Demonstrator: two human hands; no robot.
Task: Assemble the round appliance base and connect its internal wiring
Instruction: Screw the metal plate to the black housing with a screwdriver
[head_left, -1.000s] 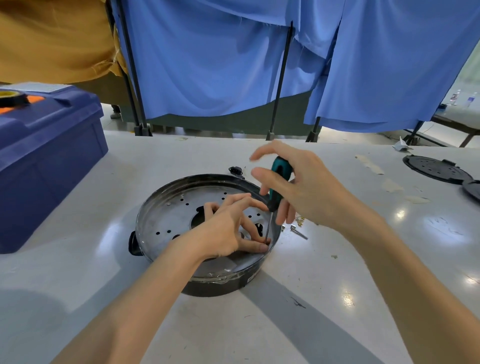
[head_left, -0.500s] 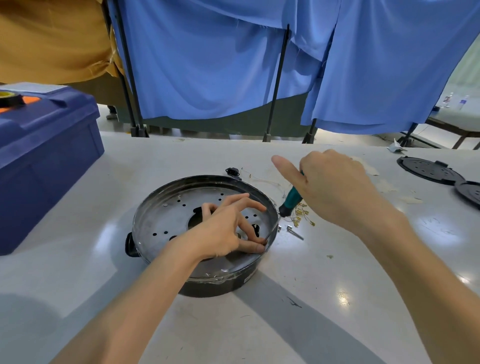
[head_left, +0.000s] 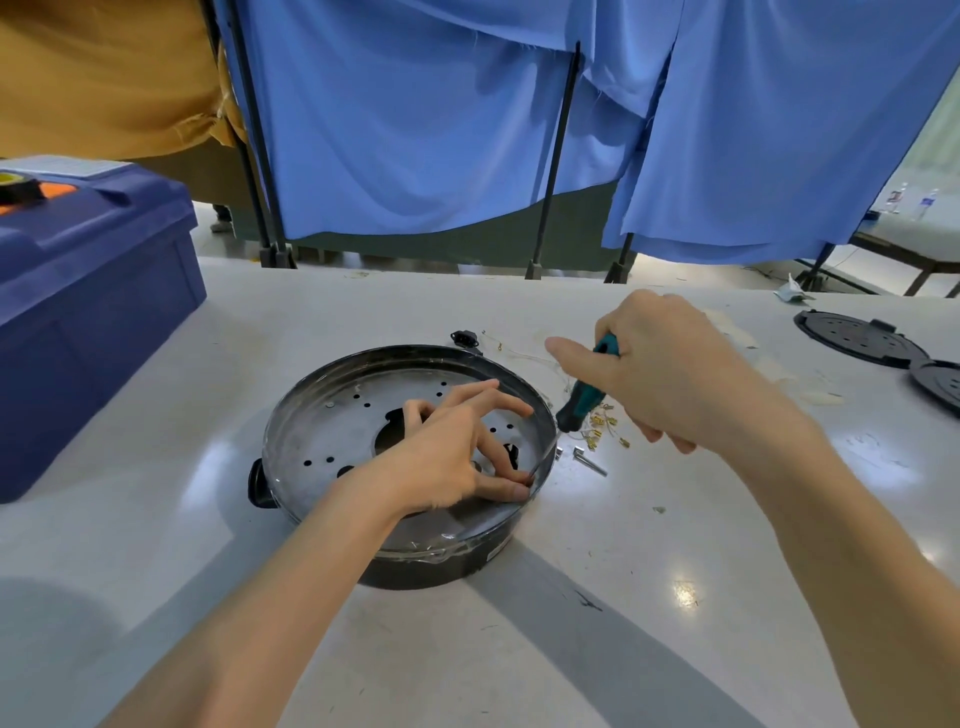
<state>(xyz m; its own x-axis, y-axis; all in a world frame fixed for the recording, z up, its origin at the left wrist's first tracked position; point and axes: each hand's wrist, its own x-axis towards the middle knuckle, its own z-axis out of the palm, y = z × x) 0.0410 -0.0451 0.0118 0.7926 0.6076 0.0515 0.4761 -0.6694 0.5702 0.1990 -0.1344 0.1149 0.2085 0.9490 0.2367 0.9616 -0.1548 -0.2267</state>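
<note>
White table (head_left: 675, 649), blue curtains (head_left: 415, 130) beyond, toolbox (head_left: 93, 312) far left, left hand (head_left: 441, 452) splayed, fingers resting in round base (head_left: 322, 395), right hand (head_left: 670, 374) gripping screwdriver (head_left: 582, 402)

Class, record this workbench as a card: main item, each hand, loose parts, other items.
Main item: round appliance base on the table, holed plate up.
Left hand: fingertips on the plate near the rim.
Right hand: grips a teal screwdriver, tilted toward the rim.
Loose parts: brass connectors, screws beside the base.
Other items: blue toolbox, black covers.
</note>
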